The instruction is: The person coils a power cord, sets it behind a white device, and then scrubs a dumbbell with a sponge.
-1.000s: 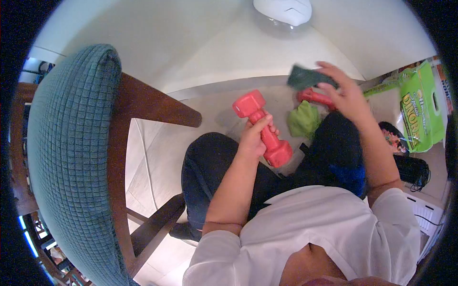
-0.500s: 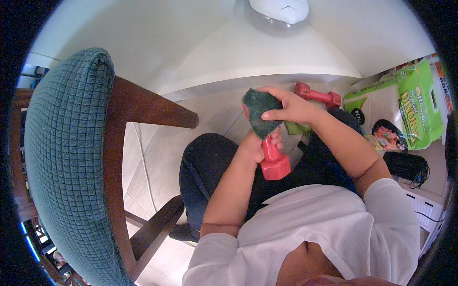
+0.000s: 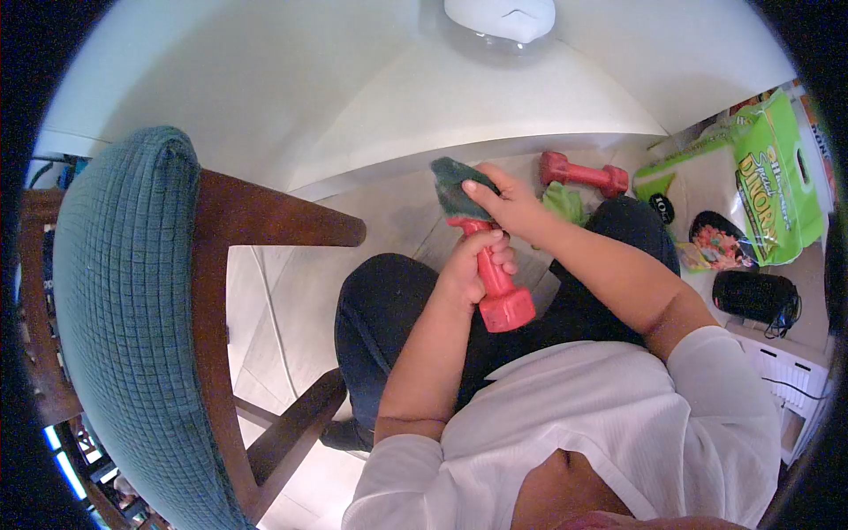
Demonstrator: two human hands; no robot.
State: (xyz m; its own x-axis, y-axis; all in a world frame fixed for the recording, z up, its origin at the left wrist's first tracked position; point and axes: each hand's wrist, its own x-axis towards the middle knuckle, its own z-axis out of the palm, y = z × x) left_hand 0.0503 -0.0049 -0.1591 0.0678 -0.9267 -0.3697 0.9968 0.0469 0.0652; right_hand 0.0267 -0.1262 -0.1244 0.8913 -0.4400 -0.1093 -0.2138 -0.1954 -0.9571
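My left hand is wrapped round the handle of a red dumbbell, held tilted above my lap. My right hand grips a dark green cloth and presses it over the dumbbell's upper head, which is mostly covered. A second red dumbbell lies on the floor by the wall. Beside it is a crumpled light green cloth, partly hidden behind my right forearm and knee.
A chair with a teal padded back stands at the left. To the right are a green and clear rice bag, a black cylindrical device and a white slotted unit. A white rounded object is at the top.
The dark green cloth in my right hand has come from beside the floor dumbbell onto the held dumbbell's upper head, then shifted slightly up and left. My left hand keeps its hold.
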